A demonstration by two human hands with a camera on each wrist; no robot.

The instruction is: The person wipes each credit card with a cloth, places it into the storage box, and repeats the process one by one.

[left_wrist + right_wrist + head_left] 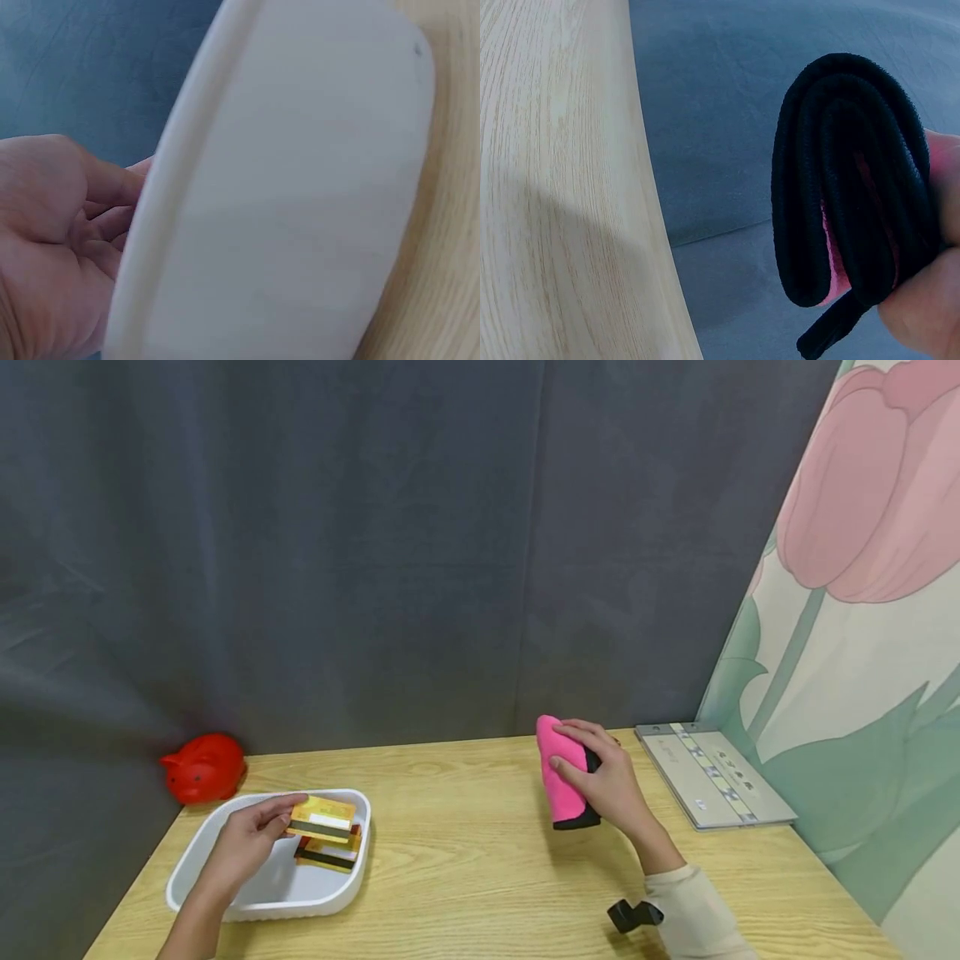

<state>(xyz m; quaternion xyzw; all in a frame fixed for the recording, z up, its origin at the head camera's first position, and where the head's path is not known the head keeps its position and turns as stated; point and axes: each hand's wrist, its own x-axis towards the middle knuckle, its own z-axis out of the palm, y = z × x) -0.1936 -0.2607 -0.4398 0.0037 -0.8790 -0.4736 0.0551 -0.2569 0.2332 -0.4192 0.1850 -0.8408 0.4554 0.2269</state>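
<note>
My left hand (243,842) pinches a gold card (324,820) with a dark stripe and a white panel, over the right side of a white plastic tub (300,907). Below it in the tub lie more gold cards (330,857), partly covered. In the left wrist view the tub's outer wall (277,187) hides the fingertips and the card. Above the table, at right of centre, my right hand (611,783) grips a folded pink cloth (559,767) with black edging. Its layered black edge (793,195) faces the right wrist camera, with thumb and fingers on the right.
A red piggy bank (204,770) stands behind the tub at the left back corner. At the right back lies a grey notebook (712,777) with metal corners. The wooden table (465,860) meets a dark grey curtain (420,568) behind and a flower-patterned wall (847,718) on the right.
</note>
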